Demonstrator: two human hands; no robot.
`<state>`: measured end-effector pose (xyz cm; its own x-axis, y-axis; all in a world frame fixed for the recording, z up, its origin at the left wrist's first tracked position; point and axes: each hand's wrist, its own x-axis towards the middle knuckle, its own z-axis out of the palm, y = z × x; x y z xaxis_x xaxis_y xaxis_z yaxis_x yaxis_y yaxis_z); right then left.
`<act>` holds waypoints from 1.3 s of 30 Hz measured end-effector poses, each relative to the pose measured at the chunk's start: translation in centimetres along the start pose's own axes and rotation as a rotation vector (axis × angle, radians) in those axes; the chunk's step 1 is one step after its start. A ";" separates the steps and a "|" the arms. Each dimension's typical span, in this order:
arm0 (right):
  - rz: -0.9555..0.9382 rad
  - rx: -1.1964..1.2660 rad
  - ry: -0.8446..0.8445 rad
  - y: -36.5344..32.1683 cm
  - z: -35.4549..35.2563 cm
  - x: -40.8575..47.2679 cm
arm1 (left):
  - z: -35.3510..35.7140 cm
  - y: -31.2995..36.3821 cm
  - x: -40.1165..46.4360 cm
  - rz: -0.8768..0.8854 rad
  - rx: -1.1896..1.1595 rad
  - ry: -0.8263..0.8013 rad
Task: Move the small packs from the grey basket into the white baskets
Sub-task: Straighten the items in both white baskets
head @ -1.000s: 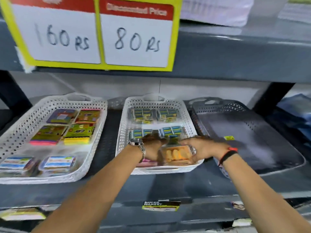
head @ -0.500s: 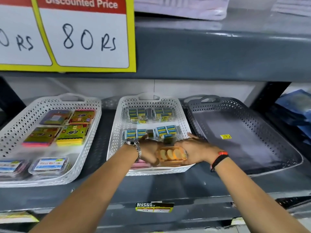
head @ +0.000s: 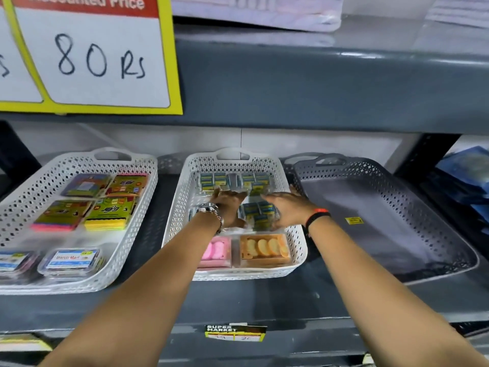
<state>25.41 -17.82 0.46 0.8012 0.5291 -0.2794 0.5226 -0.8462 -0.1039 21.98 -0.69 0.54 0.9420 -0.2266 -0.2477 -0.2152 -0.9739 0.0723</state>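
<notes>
The middle white basket (head: pixel 297 250) holds blue-and-yellow small packs (head: pixel 260 215) in its back and middle rows. A pink pack (head: pixel 215 251) and an orange pack (head: pixel 264 250) lie side by side at its front. My left hand (head: pixel 229 207) and my right hand (head: pixel 287 207) are both inside this basket, over the middle row. They flank one blue-and-yellow pack with fingers spread, and neither hand lifts anything. The grey basket (head: pixel 383 176) on the right holds only a yellow sticker (head: pixel 353 220).
The left white basket (head: pixel 127 250) holds coloured note pads (head: pixel 105 213) and clear labelled packs (head: pixel 70 260). A shelf board and a yellow price sign (head: pixel 92 56) hang low overhead. Dark blue goods (head: pixel 465 181) lie at the far right.
Both hands have let go of the orange pack, which now lies at the front right of the middle basket. They have moved back to the blue-and-yellow packs.
</notes>
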 end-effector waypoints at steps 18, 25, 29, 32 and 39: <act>-0.002 0.074 -0.009 0.3 0.7 1.0 | 1.5 -0.6 1.7 0.001 0.003 -0.070; -0.085 0.179 0.116 -2.2 -0.9 1.4 | -0.3 -4.1 -0.5 -0.031 -0.072 -0.043; -0.169 0.175 0.071 -5.6 -0.6 2.9 | -0.5 -7.6 -2.4 -0.095 -0.007 -0.110; -0.180 0.137 -0.013 -7.3 0.5 3.9 | 0.4 -8.6 -3.1 -0.113 0.066 -0.145; -0.170 0.134 -0.020 -7.8 1.5 5.1 | 1.2 -9.4 -3.1 -0.119 0.052 -0.135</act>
<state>24.96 -8.66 -1.61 0.6982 0.6646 -0.2661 0.6051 -0.7465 -0.2768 20.77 9.11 -0.53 0.9191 -0.1061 -0.3794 -0.1207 -0.9926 -0.0149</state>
